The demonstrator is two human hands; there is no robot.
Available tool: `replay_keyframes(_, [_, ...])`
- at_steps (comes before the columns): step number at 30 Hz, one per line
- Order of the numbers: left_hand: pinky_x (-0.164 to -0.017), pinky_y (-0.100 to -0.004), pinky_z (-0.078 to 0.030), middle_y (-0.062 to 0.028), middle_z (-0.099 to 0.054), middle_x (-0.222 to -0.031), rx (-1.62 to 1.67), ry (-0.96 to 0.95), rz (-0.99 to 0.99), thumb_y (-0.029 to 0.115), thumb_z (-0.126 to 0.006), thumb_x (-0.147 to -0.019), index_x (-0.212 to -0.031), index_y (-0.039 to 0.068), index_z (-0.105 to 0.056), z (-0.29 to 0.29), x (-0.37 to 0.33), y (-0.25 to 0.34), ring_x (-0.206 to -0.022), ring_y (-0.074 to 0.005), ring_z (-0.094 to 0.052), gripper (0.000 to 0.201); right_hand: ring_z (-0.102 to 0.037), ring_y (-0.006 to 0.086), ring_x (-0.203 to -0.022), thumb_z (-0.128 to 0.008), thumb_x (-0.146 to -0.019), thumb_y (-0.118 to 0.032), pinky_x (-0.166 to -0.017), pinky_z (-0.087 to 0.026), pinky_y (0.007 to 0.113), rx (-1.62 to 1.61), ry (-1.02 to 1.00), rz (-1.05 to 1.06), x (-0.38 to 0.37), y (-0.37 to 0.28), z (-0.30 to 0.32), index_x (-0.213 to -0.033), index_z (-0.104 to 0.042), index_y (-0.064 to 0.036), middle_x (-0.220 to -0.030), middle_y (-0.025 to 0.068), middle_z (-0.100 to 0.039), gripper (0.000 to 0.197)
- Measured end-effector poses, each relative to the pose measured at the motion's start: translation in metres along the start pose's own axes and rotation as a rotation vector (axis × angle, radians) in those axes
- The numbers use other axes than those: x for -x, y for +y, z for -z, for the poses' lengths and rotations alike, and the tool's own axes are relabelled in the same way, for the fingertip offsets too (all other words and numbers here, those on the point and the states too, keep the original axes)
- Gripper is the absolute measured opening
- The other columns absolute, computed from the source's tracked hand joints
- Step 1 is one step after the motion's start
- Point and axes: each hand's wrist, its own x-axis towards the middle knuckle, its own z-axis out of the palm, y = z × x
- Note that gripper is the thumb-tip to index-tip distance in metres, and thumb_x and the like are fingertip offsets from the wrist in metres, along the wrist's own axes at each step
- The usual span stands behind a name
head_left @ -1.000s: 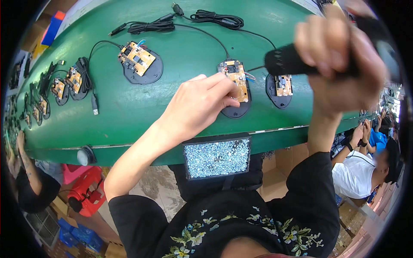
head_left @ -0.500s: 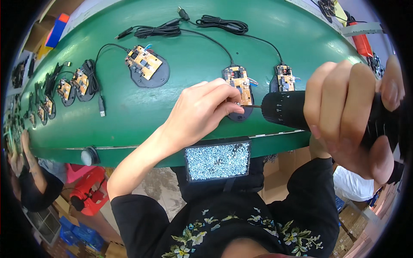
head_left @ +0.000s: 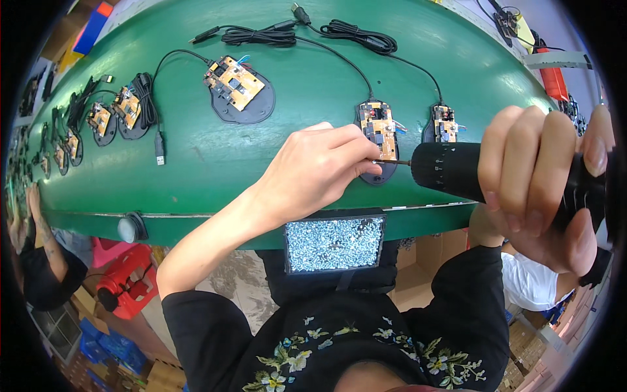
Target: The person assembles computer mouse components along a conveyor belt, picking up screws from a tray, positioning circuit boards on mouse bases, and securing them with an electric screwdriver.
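My right hand is wrapped round a black electric screwdriver, held level with its thin bit pointing left. The bit's tip meets the pinched thumb and forefinger of my left hand; whatever small piece they hold there is hidden. Just beyond these fingertips lies a mouse base with a tan circuit board, its cable running back. Another board on a mouse base sits to the right, partly behind the screwdriver. A shallow black tray full of small shiny pieces, probably screws, is at the bench's front edge.
On the green bench another mouse base with its board lies left of centre. Several more line up at the far left. Coiled black cables lie at the back. A round grey knob projects from the front edge. A co-worker's arm shows at far left.
The whole view has shifted, so the bench items sit slightly further right. The bit still meets my left fingertips, and both hands keep their grips.
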Motion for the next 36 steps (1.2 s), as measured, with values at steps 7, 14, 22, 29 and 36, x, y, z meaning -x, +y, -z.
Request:
replay_keyframes(7, [-0.062,-0.0345,-0.045,-0.0033,-0.069,-0.082,-0.054,0.015,-0.057,0.008,-0.083,-0.077,-0.088,0.005,-0.069,0.010,0.007,-0.003,-0.069,-0.0227,-0.064,0.019,-0.057,0.0053,-0.051,-0.071,-0.085,-0.023,-0.052,-0.048,0.020,-0.008,0.008,-0.002,-0.002,0.008,-0.012,-0.117,-0.041,-0.0120,-0.065,-0.0066,-0.059,0.045])
replay_keyframes(14, [-0.061,-0.0338,-0.044,-0.0023,-0.068,-0.080,-0.126,0.048,-0.095,0.012,-0.084,-0.076,-0.088,0.007,-0.068,0.018,0.009,-0.006,-0.067,-0.0221,-0.062,0.020,-0.056,0.0056,-0.050,-0.070,-0.085,-0.024,-0.052,-0.047,0.020,-0.004,-0.015,-0.006,-0.009,0.016,-0.016,-0.119,-0.042,-0.0124,-0.065,-0.0068,-0.059,0.046])
replay_keyframes(22, [-0.062,-0.0344,-0.045,-0.0017,-0.066,-0.080,-0.169,0.031,-0.040,0.013,-0.083,-0.079,-0.088,0.009,-0.067,0.027,0.014,-0.008,-0.064,-0.0231,-0.057,0.019,-0.054,0.0054,-0.050,-0.068,-0.084,-0.024,-0.053,-0.046,0.021,0.027,-0.045,-0.032,-0.015,0.005,-0.010,-0.122,-0.045,-0.0116,-0.065,-0.0071,-0.058,0.046])
replay_keyframes(29, [-0.061,-0.0359,-0.046,-0.0032,-0.065,-0.081,-0.230,0.022,0.012,0.009,-0.079,-0.082,-0.092,0.010,-0.066,0.034,0.016,-0.013,-0.065,-0.0256,-0.058,0.017,-0.043,0.0118,-0.056,-0.047,-0.093,-0.016,-0.061,-0.040,0.032,0.084,0.079,-0.048,-0.027,0.033,-0.016,-0.127,-0.049,-0.0033,-0.071,0.0018,-0.049,0.036])
replay_keyframes(36, [-0.060,-0.0384,-0.047,-0.0054,-0.062,-0.081,-0.247,0.007,0.038,0.009,-0.078,-0.083,-0.091,0.007,-0.061,0.039,0.026,-0.021,-0.066,-0.0272,-0.059,0.019,-0.043,0.0119,-0.056,-0.045,-0.095,-0.014,-0.061,-0.040,0.032,0.031,0.022,-0.057,-0.027,0.058,-0.011,-0.127,-0.049,-0.0017,-0.071,0.0029,-0.048,0.035])
